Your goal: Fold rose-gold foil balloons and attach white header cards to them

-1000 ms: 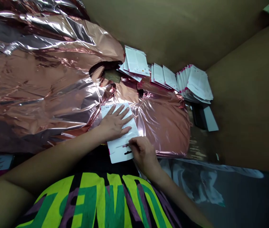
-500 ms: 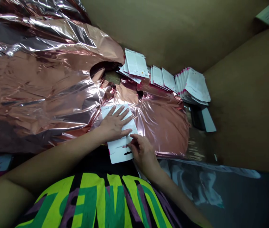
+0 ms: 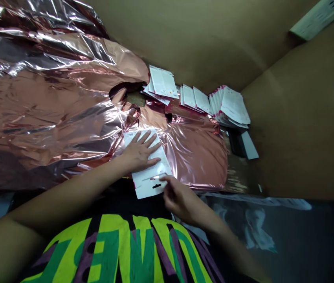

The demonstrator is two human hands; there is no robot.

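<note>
The white packet (image 3: 145, 188) lies on the rose-coloured foil (image 3: 52, 137) at the table's (image 3: 240, 179) near edge, its slotted end toward the person. The left hand (image 3: 140, 155) rests flat on it, fingers spread, holding nothing between them. The right hand (image 3: 178, 196) is apart from the left, at the slotted end's right side, with its fingers curled and the forefinger reaching to the packet by the slot; whether finger and thumb pinch anything cannot be told.

Along the table's far edge are a left stack (image 3: 163, 81) of similar packets, a middle row (image 3: 192, 97) and, nearest the far right corner, a fanned pile (image 3: 235, 105). Just on the near side of that pile, by the right edge, a dark object (image 3: 236, 144) touches a white piece (image 3: 250, 145).
</note>
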